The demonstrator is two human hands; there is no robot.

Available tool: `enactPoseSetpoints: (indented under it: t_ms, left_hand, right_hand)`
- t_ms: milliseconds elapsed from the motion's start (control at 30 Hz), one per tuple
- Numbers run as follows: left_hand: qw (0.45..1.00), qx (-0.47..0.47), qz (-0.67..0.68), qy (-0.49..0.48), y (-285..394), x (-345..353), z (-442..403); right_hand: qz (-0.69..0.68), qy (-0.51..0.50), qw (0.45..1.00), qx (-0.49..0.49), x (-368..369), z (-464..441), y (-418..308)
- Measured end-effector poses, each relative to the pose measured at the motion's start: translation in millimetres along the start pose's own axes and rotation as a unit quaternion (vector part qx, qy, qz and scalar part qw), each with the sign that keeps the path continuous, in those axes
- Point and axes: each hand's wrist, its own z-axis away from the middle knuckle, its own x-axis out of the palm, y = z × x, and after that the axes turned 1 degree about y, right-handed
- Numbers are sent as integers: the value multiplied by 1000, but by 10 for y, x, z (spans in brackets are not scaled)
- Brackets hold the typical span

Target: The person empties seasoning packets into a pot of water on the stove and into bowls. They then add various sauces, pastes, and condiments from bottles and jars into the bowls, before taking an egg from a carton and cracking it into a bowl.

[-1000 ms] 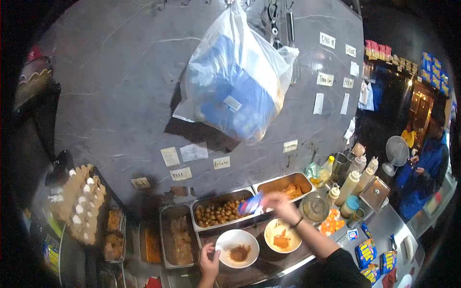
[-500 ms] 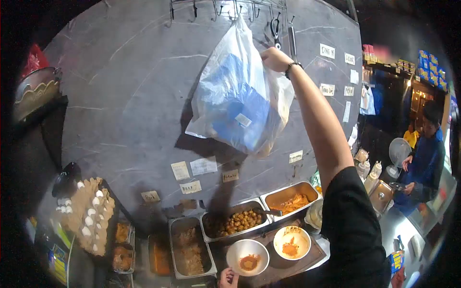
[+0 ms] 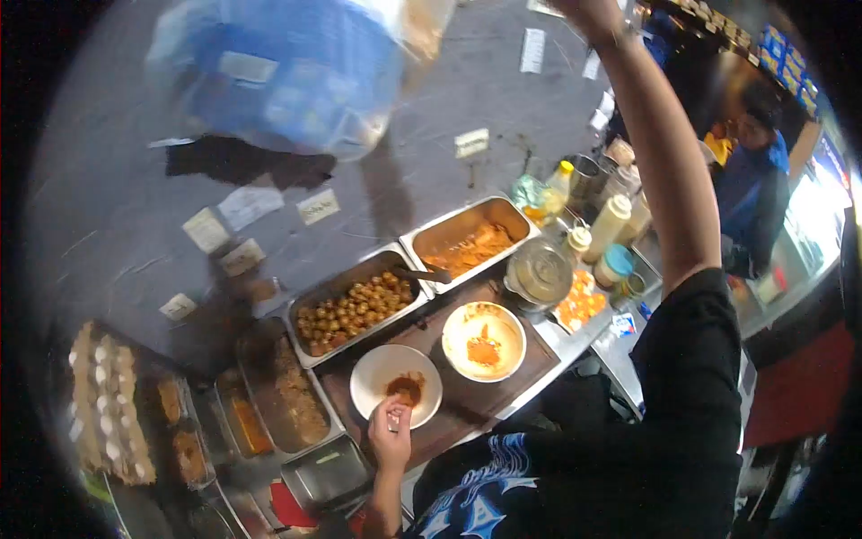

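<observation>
My left hand (image 3: 391, 433) is at the near rim of a white bowl (image 3: 370, 375), its fingers closed on the edge. Reddish-brown powder (image 3: 406, 388) lies in that bowl. Beside it stands a second bowl (image 3: 455, 352) with orange-red powder and smeared sides. My right arm reaches up; my right hand (image 3: 588, 11) is cut off by the top edge, so its fingers do not show. A translucent plastic bag (image 3: 305, 81) with blue contents hangs on the grey wall, to the left of that hand.
Behind the bowls are metal pans of small round potatoes (image 3: 359, 310) and orange food (image 3: 471, 251). An egg tray (image 3: 109, 409) stands at left. Squeeze bottles (image 3: 609, 225) and a lidded glass jar (image 3: 541, 272) are at right. Another person (image 3: 754, 193) stands at far right.
My view has tilted down and turned, so the bag and my right hand sit higher in it. The right hand has moved away from the bag. My left hand now reaches further over the bowl's rim.
</observation>
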Motion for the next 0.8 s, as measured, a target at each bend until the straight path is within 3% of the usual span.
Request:
enactPoseSetpoints:
  t_ms: [33, 67, 100, 133, 200, 233, 300, 333, 400, 533, 667, 733, 800]
  left_hand:
    - [1000, -4, -11, -20, 134, 95, -64]
    - [1000, -5, -10, -28, 177, 222, -124]
    - [996, 55, -35, -56, 212, 360, -174]
    - [988, 116, -61, -83, 298, 507, -259]
    - [964, 193, -84, -161, 481, 850, -425]
    - [948, 238, -106, -183, 548, 1070, -509]
    - [929, 280, -131, -206, 701, 1575, -687]
    - [913, 284, -158, -248, 803, 1855, -784]
    - [886, 306, -199, -287, 852, 2467, -917]
    - [824, 363, -318, -298, 921, 3524, -1160]
    - [763, 351, -409, -356, 972, 3824, -1276]
    - [774, 354, -397, -344, 1054, 3718, -1292]
    - [852, 311, -279, -316, 1262, 3505, -1302]
  right_hand:
    - [2, -5, 994, -107, -22, 417, 334]
    - [-187, -115, 975, 27, -182, 996, 196]
    - [-34, -228, 972, -42, -374, 1491, 187]
    - [-155, -246, 955, 52, -406, 2169, 201]
    - [11, -360, 927, 108, -649, 3457, 169]
    - [-60, -408, 890, 192, -785, 3927, 135]
    - [5, -515, 792, 327, -1086, 4962, 29]
    - [-26, -446, 834, 323, -1224, 5592, -7]
    - [-93, -436, 755, 481, -1480, 5838, -197]
    - [-120, -427, 725, 527, -1678, 6105, -88]
    - [-155, -411, 719, 539, -1661, 6143, 349]
    - [-151, -359, 774, 499, -1585, 6148, 575]
    - [-146, -340, 782, 502, -1469, 5958, 761]
